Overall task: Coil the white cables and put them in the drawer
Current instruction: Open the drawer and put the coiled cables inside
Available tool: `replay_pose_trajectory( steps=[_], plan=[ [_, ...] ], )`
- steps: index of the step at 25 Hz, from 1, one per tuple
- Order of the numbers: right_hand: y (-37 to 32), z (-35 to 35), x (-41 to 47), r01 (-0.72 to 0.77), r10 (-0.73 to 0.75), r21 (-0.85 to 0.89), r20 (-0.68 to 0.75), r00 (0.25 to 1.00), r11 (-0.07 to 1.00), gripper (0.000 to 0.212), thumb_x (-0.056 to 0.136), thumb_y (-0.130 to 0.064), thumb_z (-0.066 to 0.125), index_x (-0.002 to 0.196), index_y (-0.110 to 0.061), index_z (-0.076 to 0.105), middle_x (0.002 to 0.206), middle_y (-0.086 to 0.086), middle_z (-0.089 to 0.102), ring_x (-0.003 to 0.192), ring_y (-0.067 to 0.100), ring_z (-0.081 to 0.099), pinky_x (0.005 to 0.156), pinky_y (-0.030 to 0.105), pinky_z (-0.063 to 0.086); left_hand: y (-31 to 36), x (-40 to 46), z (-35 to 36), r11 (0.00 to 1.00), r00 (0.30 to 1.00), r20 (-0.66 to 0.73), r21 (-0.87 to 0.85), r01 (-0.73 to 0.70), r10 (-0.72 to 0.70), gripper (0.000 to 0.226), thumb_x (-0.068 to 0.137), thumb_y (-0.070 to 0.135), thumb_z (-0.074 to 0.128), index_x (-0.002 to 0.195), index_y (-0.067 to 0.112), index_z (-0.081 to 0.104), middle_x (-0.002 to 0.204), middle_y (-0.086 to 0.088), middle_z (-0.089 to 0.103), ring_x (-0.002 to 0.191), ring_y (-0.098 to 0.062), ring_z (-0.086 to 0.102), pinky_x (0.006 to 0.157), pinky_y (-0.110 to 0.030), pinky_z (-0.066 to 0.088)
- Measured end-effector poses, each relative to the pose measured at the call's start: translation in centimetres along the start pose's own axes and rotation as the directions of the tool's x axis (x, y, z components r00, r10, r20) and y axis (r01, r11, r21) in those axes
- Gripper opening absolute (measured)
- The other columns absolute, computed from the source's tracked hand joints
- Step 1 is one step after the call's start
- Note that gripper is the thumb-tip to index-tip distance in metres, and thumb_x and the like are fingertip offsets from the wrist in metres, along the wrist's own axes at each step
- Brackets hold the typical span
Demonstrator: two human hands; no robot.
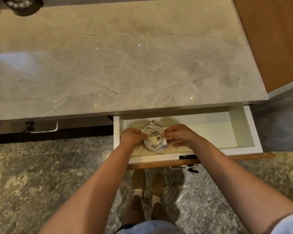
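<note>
both hands, left and right, grip the coiled white cables inside the open drawer.

Bare forearms — pale blue short sleeve

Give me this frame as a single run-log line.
stage: placing | coiled white cables over open drawer | left hand and right hand both grip coil | marble countertop: no cables

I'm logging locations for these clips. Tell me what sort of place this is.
Probably a home or hotel room, though I can't be sure: a polished marble-look counter, a wood-fronted drawer pulled open beneath it, and a speckled stone floor.
</note>
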State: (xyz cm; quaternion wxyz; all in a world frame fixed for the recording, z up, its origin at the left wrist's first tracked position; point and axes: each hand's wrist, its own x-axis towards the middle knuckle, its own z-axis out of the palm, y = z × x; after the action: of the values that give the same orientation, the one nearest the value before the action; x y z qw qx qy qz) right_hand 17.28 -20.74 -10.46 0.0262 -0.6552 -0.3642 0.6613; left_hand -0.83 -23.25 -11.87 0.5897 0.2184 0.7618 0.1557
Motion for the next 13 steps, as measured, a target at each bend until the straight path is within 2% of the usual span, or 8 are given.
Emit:
replay_pose_trajectory(
  steps=[3,6,7,8,10,11,12,13],
  plan=[
    [-0.1,0.2,-0.9,0.013,-0.016,-0.036,-0.104,0.994,0.999,0.044,0.079,-0.027,0.073,0.116,-0.01,0.058,0.108,0.008,0.064,0.089,0.02,0.063,0.085,0.037,0.049,0.9,-1.2,-0.6,0.979,0.996,-0.002,0.183,-0.09,0.092,0.055,0.084,0.026,0.066,0.131,0.003,0.048,0.128,-0.016,0.057,0.109,-0.029,0.059,0.097,-0.041,0.048],
    [-0.1,0.1,-3.4,0.181,-0.215,-0.135,-0.31,0.926,0.974,0.034,0.086,-0.03,0.063,0.114,-0.011,0.061,0.115,0.005,0.064,0.102,0.021,0.061,0.088,0.034,0.048,1.7,-4.8,-1.1,0.894,0.95,-0.021,0.346,-0.284,0.311,0.051,0.092,0.033,0.053,0.135,0.008,0.045,0.138,-0.011,0.05,0.123,-0.026,0.05,0.101,-0.032,0.04],
    [0.3,0.2,-5.0,0.262,-0.32,-0.197,-0.38,0.868,0.945,0.029,0.09,-0.028,0.057,0.114,-0.012,0.062,0.115,0.003,0.064,0.104,0.018,0.059,0.088,0.03,0.045,1.2,-6.6,-1.2,0.846,0.895,-0.053,0.355,-0.398,0.444,0.047,0.094,0.032,0.05,0.136,0.012,0.044,0.138,-0.008,0.05,0.125,-0.022,0.048,0.1,-0.028,0.038],
    [1.0,0.5,-7.0,0.336,-0.43,-0.279,-0.437,0.79,0.9,0.028,0.093,-0.025,0.052,0.115,-0.012,0.062,0.116,0.001,0.063,0.106,0.015,0.056,0.088,0.026,0.041,0.2,-8.6,-1.3,0.769,0.802,-0.093,0.367,-0.523,0.59,0.045,0.095,0.032,0.047,0.137,0.015,0.043,0.14,-0.005,0.049,0.127,-0.018,0.045,0.101,-0.026,0.035],
    [4.1,1.6,-10.4,0.416,-0.675,-0.539,-0.493,0.549,0.732,0.033,0.095,-0.026,0.045,0.123,-0.012,0.057,0.126,0.004,0.057,0.117,0.019,0.05,0.096,0.025,0.036,-3.2,-12.2,-1.1,0.55,0.57,-0.118,0.476,-0.686,0.813,0.047,0.096,0.034,0.041,0.141,0.021,0.036,0.147,-0.003,0.038,0.135,-0.015,0.034,0.108,-0.027,0.027],
    [6.2,2.4,-11.6,0.356,-0.759,-0.685,-0.468,0.453,0.635,0.038,0.095,-0.029,0.041,0.128,-0.014,0.052,0.135,0.008,0.051,0.127,0.024,0.043,0.103,0.032,0.034,-5.5,-13.1,-0.6,0.432,0.489,-0.065,0.577,-0.693,0.87,0.051,0.095,0.036,0.038,0.144,0.023,0.029,0.152,-0.004,0.029,0.14,-0.017,0.024,0.112,-0.031,0.022],
    [8.6,3.1,-12.1,0.261,-0.809,-0.795,-0.425,0.407,0.548,0.045,0.095,-0.034,0.037,0.135,-0.017,0.045,0.144,0.01,0.04,0.135,0.028,0.033,0.109,0.04,0.028,-8.1,-13.4,0.1,0.324,0.449,0.014,0.673,-0.665,0.894,0.058,0.092,0.038,0.038,0.146,0.026,0.022,0.157,-0.006,0.018,0.144,-0.02,0.014,0.116,-0.037,0.016],
    [11.0,3.9,-12.2,0.157,-0.824,-0.863,-0.383,0.417,0.48,0.05,0.094,-0.039,0.032,0.141,-0.021,0.036,0.151,0.012,0.028,0.14,0.03,0.022,0.112,0.047,0.02,-10.6,-13.3,1.0,0.234,0.446,0.097,0.743,-0.627,0.89,0.063,0.09,0.04,0.039,0.148,0.028,0.016,0.159,-0.006,0.006,0.146,-0.022,0.005,0.117,-0.043,0.01]
  ],
)
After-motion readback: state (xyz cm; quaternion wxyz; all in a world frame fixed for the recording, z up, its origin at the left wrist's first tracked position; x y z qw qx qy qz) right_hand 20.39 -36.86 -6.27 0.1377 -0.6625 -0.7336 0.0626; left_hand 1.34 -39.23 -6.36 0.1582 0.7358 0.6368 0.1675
